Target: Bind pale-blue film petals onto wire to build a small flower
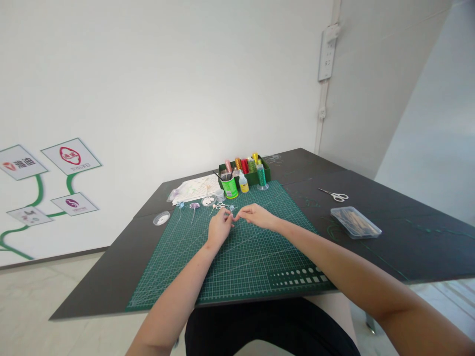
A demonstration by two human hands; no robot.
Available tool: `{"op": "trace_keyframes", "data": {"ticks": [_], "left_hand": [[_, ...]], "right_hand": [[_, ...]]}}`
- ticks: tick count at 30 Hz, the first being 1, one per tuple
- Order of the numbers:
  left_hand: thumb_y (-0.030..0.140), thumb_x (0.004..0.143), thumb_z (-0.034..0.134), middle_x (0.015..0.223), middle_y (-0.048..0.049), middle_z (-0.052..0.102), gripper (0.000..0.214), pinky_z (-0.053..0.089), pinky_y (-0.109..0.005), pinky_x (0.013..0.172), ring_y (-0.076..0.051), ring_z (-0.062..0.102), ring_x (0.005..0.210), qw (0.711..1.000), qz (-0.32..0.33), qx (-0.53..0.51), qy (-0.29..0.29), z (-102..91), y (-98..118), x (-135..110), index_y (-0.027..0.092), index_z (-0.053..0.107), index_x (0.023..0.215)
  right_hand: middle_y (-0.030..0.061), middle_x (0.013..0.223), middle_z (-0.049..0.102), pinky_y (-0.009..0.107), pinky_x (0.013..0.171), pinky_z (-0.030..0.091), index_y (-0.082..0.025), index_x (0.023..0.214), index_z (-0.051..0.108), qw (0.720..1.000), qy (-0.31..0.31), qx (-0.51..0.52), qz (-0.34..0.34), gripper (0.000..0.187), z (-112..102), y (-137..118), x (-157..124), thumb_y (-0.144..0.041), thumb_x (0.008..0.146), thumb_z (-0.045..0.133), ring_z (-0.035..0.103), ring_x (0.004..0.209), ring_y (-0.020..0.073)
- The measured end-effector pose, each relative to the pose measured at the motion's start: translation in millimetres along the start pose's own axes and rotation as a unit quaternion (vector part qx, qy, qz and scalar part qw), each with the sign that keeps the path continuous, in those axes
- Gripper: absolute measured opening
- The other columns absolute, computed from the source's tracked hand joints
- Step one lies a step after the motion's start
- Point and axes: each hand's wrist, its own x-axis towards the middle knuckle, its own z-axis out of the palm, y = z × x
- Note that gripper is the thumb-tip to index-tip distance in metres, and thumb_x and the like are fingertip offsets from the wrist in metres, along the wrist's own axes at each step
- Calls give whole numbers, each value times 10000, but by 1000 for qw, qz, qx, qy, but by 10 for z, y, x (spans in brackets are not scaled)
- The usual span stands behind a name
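My left hand (pixel 219 228) and my right hand (pixel 255 215) meet fingertip to fingertip over the far middle of a green cutting mat (pixel 237 257). Both are pinched closed on something tiny that I cannot make out. Just beyond the fingers lie small white scissors (pixel 220 205), a few little flower pieces on thin wires (pixel 194 205) and a small round white piece (pixel 208 201).
At the mat's far edge stand a green cup of tools (pixel 230 187), a small glue bottle (pixel 244 182) and a dark green box of thread spools (pixel 248 169). Patterned paper (pixel 193 189) lies left of them. Scissors (pixel 335 196) and a clear plastic box (pixel 355 222) rest right; a round lid (pixel 162 218) left.
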Motion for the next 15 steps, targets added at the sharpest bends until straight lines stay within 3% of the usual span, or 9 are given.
{"op": "trace_keyframes", "data": {"ticks": [4,9,15], "left_hand": [[320,876,482,766,24,727,111,418,-212,542,-126,655,541,1000,8,18,-16,5,7,-15,231,544,858],[331,861,500,784,34,733,135,425,-219,552,-115,621,484,997,40,55,-48,1,41,-45,240,594,830],[284,838,512,785,46,734,115,457,-218,620,-129,663,592,989,87,54,-111,14,51,-58,250,620,855]], "right_hand": [[-37,527,411,208,479,295,-136,840,733,1000,2,2,-29,324,-5,-48,-16,-347,843,487,375,506,98],[-41,521,447,211,445,231,-118,845,726,999,24,13,-21,334,-5,-80,-21,-367,833,504,302,458,77],[-2,571,550,224,490,291,-104,816,718,997,63,34,-31,336,-29,-126,-29,-366,826,508,399,495,92]]}}
